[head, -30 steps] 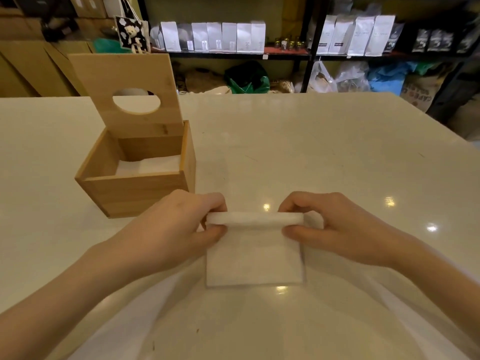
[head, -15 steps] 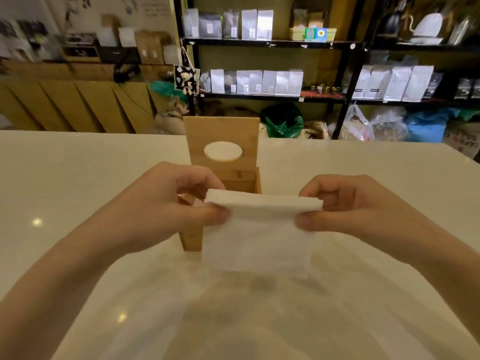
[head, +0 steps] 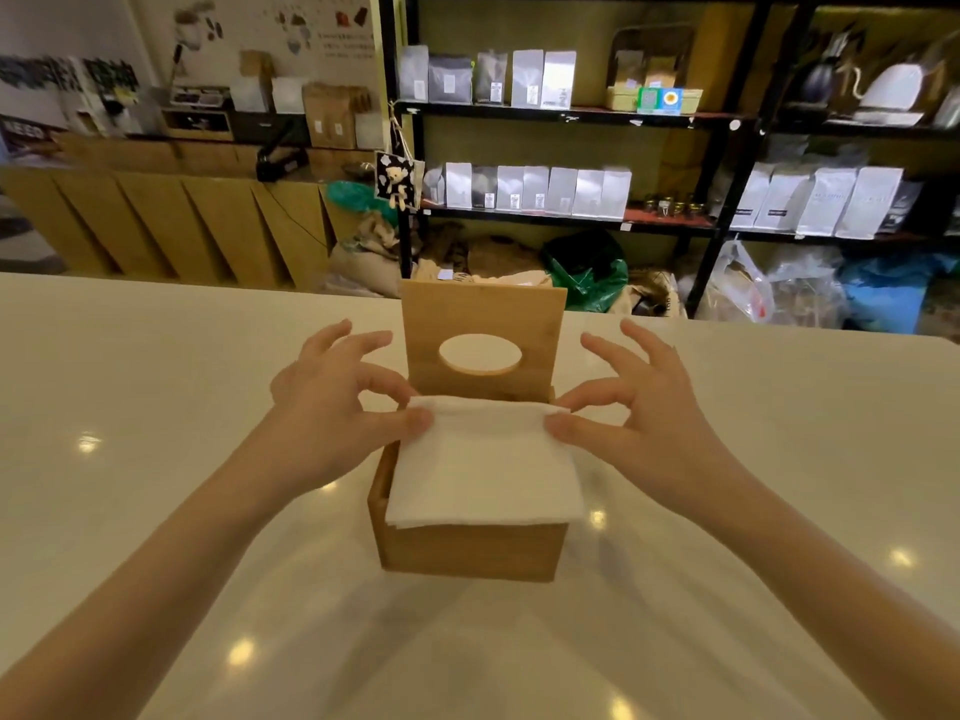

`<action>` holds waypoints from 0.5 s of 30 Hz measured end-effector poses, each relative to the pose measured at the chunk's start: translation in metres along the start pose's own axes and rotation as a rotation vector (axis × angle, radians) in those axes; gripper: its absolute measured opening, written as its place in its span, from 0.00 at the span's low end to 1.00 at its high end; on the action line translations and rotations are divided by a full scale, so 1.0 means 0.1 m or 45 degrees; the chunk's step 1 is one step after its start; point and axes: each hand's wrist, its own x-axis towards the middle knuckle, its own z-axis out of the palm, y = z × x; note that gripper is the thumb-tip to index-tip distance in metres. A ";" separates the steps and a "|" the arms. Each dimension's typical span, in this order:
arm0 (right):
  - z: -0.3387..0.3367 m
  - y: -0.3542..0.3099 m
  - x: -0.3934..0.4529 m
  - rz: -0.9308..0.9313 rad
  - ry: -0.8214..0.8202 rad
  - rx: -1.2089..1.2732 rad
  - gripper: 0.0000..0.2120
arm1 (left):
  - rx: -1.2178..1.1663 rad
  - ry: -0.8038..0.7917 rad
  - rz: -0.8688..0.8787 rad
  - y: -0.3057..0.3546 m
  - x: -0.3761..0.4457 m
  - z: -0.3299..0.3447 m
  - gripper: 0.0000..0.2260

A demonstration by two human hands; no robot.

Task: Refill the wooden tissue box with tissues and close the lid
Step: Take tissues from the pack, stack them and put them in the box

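Observation:
A square wooden tissue box (head: 467, 550) stands on the pale table in front of me. Its lid (head: 483, 314), with an oval hole, is raised upright at the back. A white stack of folded tissues (head: 483, 475) lies over the box's opening, its front edge hanging past the front rim. My left hand (head: 337, 407) pinches the stack's far left corner between thumb and forefinger. My right hand (head: 639, 407) pinches the far right corner the same way. The other fingers of both hands are spread. The inside of the box is hidden by the tissues.
The glossy cream table (head: 156, 459) stretches wide on both sides of the box. Beyond its far edge stand black shelves (head: 571, 215) with white bags, sacks on the floor and a wooden counter (head: 156, 226) at the left.
Both hands lifted the tissue stack off the table near me and carried it forward onto the open box. The view has swung so the box now sits centred.

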 end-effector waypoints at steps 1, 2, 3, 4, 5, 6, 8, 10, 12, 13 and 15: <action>0.03 0.01 0.02 -0.018 -0.006 -0.070 0.03 | 0.057 -0.015 0.005 0.00 0.02 0.02 0.05; 0.05 0.02 0.04 -0.025 -0.023 -0.120 0.05 | 0.113 -0.024 0.011 0.00 0.04 0.03 0.07; 0.06 0.01 0.05 -0.030 -0.036 -0.152 0.06 | 0.164 -0.029 0.015 0.01 0.07 0.04 0.07; 0.07 -0.01 0.07 -0.029 -0.048 -0.179 0.07 | 0.206 -0.035 0.013 0.01 0.09 0.05 0.07; 0.07 -0.02 0.09 -0.024 -0.062 -0.201 0.07 | 0.239 -0.047 0.007 0.02 0.11 0.06 0.07; 0.08 -0.04 0.12 -0.023 -0.074 -0.227 0.07 | 0.265 -0.059 0.002 0.02 0.13 0.06 0.07; 0.11 -0.07 0.17 -0.017 -0.103 -0.306 0.06 | 0.307 -0.077 0.003 0.03 0.16 0.08 0.08; 0.13 -0.11 0.23 0.006 -0.148 -0.405 0.06 | 0.346 -0.082 0.005 0.03 0.19 0.09 0.08; 0.16 -0.14 0.27 0.027 -0.188 -0.484 0.06 | 0.387 -0.090 0.002 0.02 0.21 0.10 0.07; 0.17 -0.15 0.28 0.036 -0.203 -0.512 0.07 | 0.401 -0.096 0.002 0.02 0.23 0.11 0.07; 0.18 -0.16 0.31 0.049 -0.214 -0.556 0.07 | 0.429 -0.111 0.004 0.02 0.26 0.14 0.07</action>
